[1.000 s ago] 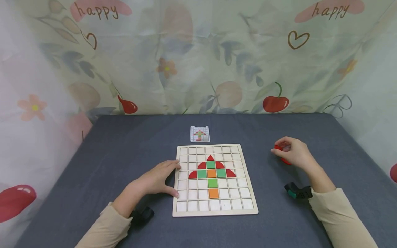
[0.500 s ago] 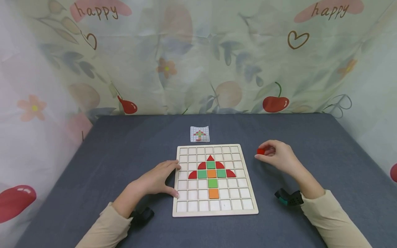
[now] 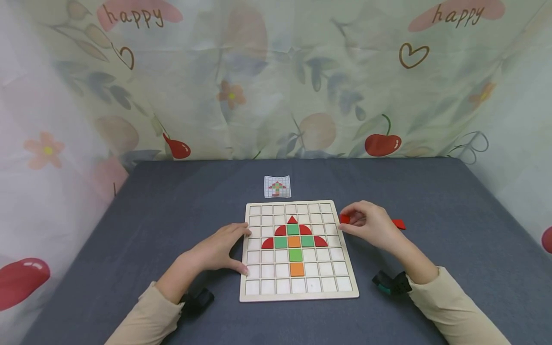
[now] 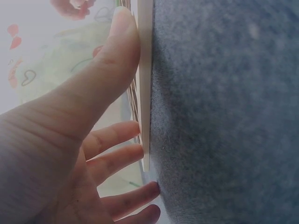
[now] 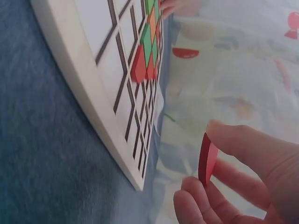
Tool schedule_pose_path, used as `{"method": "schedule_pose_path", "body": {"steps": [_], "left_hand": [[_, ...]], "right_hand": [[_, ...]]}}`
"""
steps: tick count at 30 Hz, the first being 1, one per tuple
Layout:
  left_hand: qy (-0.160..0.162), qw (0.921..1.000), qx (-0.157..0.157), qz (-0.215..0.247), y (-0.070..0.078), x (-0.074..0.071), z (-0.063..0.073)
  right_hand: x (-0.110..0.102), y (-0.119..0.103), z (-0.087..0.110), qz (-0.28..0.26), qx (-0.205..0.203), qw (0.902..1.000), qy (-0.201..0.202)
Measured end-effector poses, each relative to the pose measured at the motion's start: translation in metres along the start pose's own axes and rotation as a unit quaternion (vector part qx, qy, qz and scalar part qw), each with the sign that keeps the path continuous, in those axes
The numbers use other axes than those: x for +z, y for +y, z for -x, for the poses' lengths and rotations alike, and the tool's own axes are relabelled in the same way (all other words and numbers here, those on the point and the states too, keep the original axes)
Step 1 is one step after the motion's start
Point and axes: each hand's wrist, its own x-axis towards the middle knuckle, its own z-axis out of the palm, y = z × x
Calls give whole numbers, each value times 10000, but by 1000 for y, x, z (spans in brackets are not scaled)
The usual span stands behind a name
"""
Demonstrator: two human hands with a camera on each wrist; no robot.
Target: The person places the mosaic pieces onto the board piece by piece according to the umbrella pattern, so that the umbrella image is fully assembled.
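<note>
A white gridded board [image 3: 276,298] with a pale wooden frame lies on the table. Red, green and orange tiles form an arrow-like shape on it, with a red triangle [image 3: 292,220] at the top. The left hand [image 3: 220,247] rests against the board's left edge, thumb and fingertips touching the frame with the fingers spread. Just off the right edge, the right hand [image 3: 371,227] pinches a small red tile [image 5: 208,159] between thumb and fingers; the fingers partly cover its outline. Behind that hand, another red piece [image 3: 398,224] lies on the table, partly hidden.
Beyond the board lies a small card [image 3: 278,187] printed with a similar gridded figure. The table [image 3: 172,191] has a dark grey cloth top. A patterned curtain [image 3: 276,96] hangs behind it. Both wrists wear black devices.
The right hand has lifted the red tile and carried it left to beside the board, uncovering the other red piece behind it. The left hand stays still.
</note>
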Motion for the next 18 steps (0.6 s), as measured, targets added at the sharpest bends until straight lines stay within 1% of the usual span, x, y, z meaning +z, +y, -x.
{"method": "schedule_pose_path", "body": {"steps": [3, 10, 18], "left_hand": [[-12, 10000, -15, 12, 0, 0, 0], [-19, 10000, -78, 3, 0, 0, 1], [5, 10000, 2, 5, -2, 1, 1]], "right_hand": [[3, -4, 0, -55, -88, 9999, -100], [9, -14, 0, -312, -144, 9989, -305], [16, -23, 1, -410, -260, 9975, -512]]}}
